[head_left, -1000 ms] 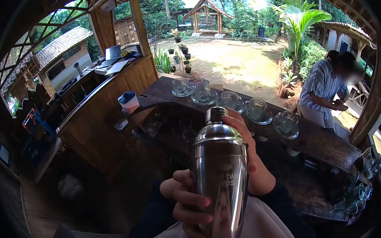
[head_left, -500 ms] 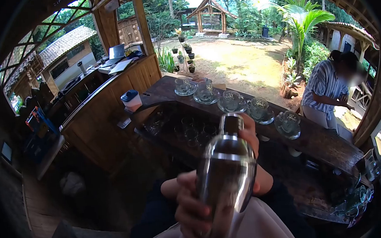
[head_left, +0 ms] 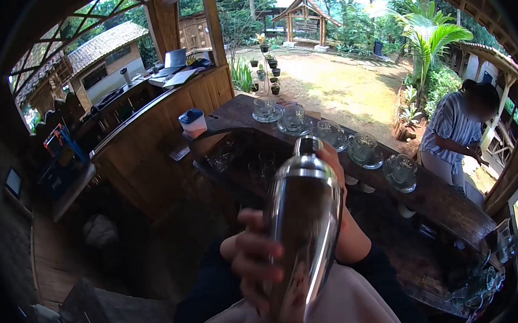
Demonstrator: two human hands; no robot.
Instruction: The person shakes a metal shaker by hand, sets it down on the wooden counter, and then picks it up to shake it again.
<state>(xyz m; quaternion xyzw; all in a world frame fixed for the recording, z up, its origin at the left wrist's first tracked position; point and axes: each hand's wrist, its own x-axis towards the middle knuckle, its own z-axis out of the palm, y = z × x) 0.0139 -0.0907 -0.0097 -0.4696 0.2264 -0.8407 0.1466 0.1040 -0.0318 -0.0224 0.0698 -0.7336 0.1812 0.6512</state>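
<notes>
The left fingers (head_left: pixel 254 253) are curling partway round the body of the cocktail shaker (head_left: pixel 308 218), blurring yet apparently holding it; the right fingers (head_left: pixel 333 159), largely hiding behind it, are closing around its upper end near the cap (head_left: pixel 308 145). The shaker is slanting above the wearer's lap, its cap pointing towards the worktop (head_left: pixel 455 212). A loose left hold could be letting the smooth metal slip; weak pressure at the cap could be inviting a leak. Beyond the shaker, glass cups (head_left: pixel 363 145) are standing in reach of an overlong forward swing.
</notes>
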